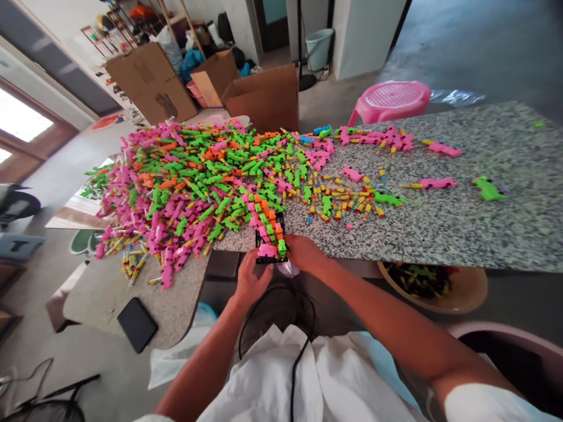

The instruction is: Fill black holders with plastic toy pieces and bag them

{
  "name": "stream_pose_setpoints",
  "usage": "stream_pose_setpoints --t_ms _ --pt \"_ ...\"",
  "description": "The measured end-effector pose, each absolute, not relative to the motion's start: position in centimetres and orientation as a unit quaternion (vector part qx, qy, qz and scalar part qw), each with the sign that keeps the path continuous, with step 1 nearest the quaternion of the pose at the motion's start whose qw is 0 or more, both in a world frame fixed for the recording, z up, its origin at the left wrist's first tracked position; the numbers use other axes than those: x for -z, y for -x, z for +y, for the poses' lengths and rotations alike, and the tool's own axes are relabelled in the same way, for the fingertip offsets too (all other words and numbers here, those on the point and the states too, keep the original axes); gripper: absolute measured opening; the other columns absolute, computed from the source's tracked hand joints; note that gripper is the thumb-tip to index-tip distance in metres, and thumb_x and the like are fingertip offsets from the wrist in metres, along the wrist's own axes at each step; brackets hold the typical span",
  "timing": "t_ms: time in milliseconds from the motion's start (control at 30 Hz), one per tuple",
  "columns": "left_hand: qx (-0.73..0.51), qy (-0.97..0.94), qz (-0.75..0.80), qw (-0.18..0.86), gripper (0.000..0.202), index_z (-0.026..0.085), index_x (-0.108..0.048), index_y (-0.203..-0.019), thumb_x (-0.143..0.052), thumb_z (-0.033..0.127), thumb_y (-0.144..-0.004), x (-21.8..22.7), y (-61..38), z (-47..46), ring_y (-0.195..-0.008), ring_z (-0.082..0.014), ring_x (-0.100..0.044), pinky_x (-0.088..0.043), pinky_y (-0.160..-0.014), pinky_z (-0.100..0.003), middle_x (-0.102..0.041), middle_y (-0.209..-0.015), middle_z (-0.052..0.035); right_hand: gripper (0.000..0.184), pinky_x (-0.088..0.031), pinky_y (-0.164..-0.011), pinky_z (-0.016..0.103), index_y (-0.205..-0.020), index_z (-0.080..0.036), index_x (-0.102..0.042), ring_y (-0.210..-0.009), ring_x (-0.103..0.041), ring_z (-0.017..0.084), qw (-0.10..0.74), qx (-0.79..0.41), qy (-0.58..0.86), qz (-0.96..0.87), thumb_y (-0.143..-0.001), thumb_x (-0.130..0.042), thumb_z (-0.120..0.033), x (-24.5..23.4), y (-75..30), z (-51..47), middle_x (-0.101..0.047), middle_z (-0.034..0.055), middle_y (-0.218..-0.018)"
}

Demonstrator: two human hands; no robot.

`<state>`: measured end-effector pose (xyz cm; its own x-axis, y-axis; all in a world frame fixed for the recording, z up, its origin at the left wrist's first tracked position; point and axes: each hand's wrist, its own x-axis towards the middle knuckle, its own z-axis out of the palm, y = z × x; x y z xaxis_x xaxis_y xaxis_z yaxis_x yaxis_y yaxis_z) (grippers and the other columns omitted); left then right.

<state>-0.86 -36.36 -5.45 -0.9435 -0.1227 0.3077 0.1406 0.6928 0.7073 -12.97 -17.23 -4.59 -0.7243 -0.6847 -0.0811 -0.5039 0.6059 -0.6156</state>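
Room interior, viewed from above one long side of a speckled stone desk (505,234). Foreground left: a second stone slab (94,305) with rounded corners. Beyond the desk: a pink plastic stool (391,97), open cardboard box (268,94) and larger upright carton (152,82). Rear: a cluttered rack (112,29), a dark doorway (275,14), a pale bucket (319,50) beside a white pillar (369,38), and a black stand base (307,82). Smooth grey floor (444,53) extends right. Far left: daylight whitens panes (21,111) set in a brown wooden frame (55,143).
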Motion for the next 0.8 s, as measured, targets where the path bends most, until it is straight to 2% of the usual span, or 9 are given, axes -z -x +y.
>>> stream_pose_setpoints --t_ms 100,200,333,433,533,600,800 --pt "0.479 -0.045 -0.868 0.122 0.039 0.022 -0.061 -0.127 -0.07 0.035 -0.091 5.4 0.4 -35.0 -0.094 -0.0196 -0.069 -0.057 -0.091 -0.035 -0.072 -0.105 -0.0071 0.021 -0.043 -0.09 0.028 -0.11 -0.015 -0.07 -0.107 -0.067 0.022 0.16 0.301 0.351 0.872 -0.103 -0.052 -0.022 4.6 13.1 -17.1 -0.073 0.0132 -0.112" --pt "0.56 -0.074 -0.817 0.111 0.045 0.022 -0.059 -0.132 -0.07 0.039 -0.092 5.6 0.8 -34.6 -0.088 -0.0177 -0.069 -0.057 -0.085 -0.032 -0.074 -0.103 -0.0061 0.021 -0.043 -0.09 0.027 -0.11 -0.015 -0.07 -0.105 -0.066 0.02 0.155 0.334 0.335 0.867 -0.102 -0.052 -0.02 4.5 12.6 -16.7 -0.073 0.0111 -0.11" --pt "0.587 -0.056 -0.803 0.084 0.045 0.019 -0.064 -0.127 -0.075 0.041 -0.089 5.4 1.7 -34.8 -0.083 -0.0164 -0.067 -0.056 -0.082 -0.031 -0.074 -0.1 -0.0059 0.024 -0.043 -0.087 0.027 -0.115 -0.014 -0.067 -0.099 -0.064 0.019 0.123 0.375 0.282 0.875 -0.098 -0.051 -0.014 4.7 10.6 -15.9 -0.07 0.0096 -0.108" --pt "0.593 -0.043 -0.802 0.056 0.047 0.018 -0.066 -0.127 -0.076 0.043 -0.088 5.0 2.1 -35.0 -0.078 -0.0157 -0.065 -0.055 -0.077 -0.03 -0.073 -0.095 -0.0047 0.02 -0.044 -0.09 0.029 -0.114 -0.014 -0.066 -0.102 -0.063 0.021 0.102 0.364 0.282 0.882 -0.096 -0.058 -0.017 5.1 8.7 -15.6 -0.067 0.0097 -0.11" --pt "0.589 -0.027 -0.806 0.054 0.045 0.019 -0.067 -0.126 -0.075 0.044 -0.09 4.7 2.5 -35.0 -0.08 -0.0161 -0.065 -0.055 -0.076 -0.029 -0.073 -0.097 -0.0047 0.024 -0.046 -0.093 0.031 -0.119 -0.016 -0.066 -0.107 -0.063 0.023 0.095 0.344 0.299 0.885 -0.099 -0.063 -0.028 5.4 7.8 -15.6 -0.066 0.0106 -0.114" --pt "0.57 -0.011 -0.819 0.069 0.042 0.019 -0.068 -0.124 -0.075 0.044 -0.091 4.5 2.7 -35.2 -0.084 -0.017 -0.066 -0.055 -0.078 -0.029 -0.073 -0.1 -0.0054 0.026 -0.047 -0.094 0.031 -0.122 -0.016 -0.067 -0.108 -0.064 0.023 0.094 0.337 0.303 0.886 -0.104 -0.058 -0.033 5.3 7.8 -15.8 -0.066 0.0116 -0.119" --pt "0.461 0.061 -0.879 0.107 0.039 0.02 -0.067 -0.127 -0.07 0.044 -0.096 3.7 3.2 -35.8 -0.098 -0.0208 -0.068 -0.055 -0.09 -0.033 -0.073 -0.111 -0.009 0.027 -0.048 -0.094 0.03 -0.119 -0.017 -0.071 -0.107 -0.066 0.021 0.103 0.317 0.3 0.894 -0.108 -0.052 -0.034 4.9 8.3 -16.0 -0.068 0.0111 -0.121"
